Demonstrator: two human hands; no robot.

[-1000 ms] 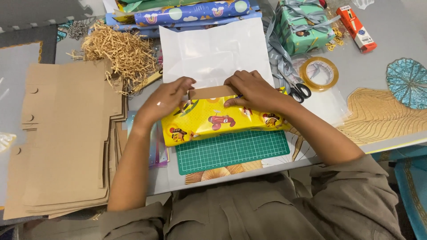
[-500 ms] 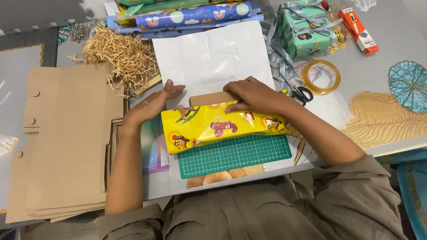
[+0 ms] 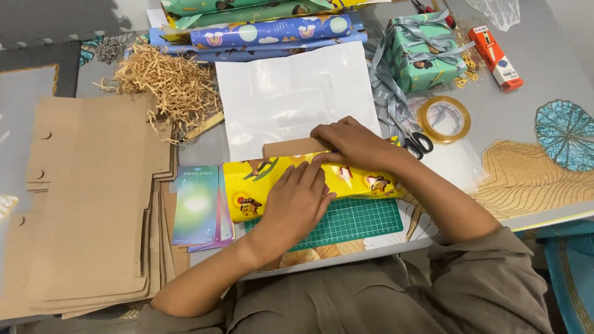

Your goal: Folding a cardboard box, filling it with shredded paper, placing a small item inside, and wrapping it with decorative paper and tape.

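Olive-grey shirt, sleeves rolled up, bare hands (image 3: 297, 201)

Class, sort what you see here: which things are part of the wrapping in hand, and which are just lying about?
In use:
left hand
right hand
yellow paper
brown box
cutting mat

Lying about:
tape roll
scissors
wrapped green gift
paper shred
flat cardboard
card packets
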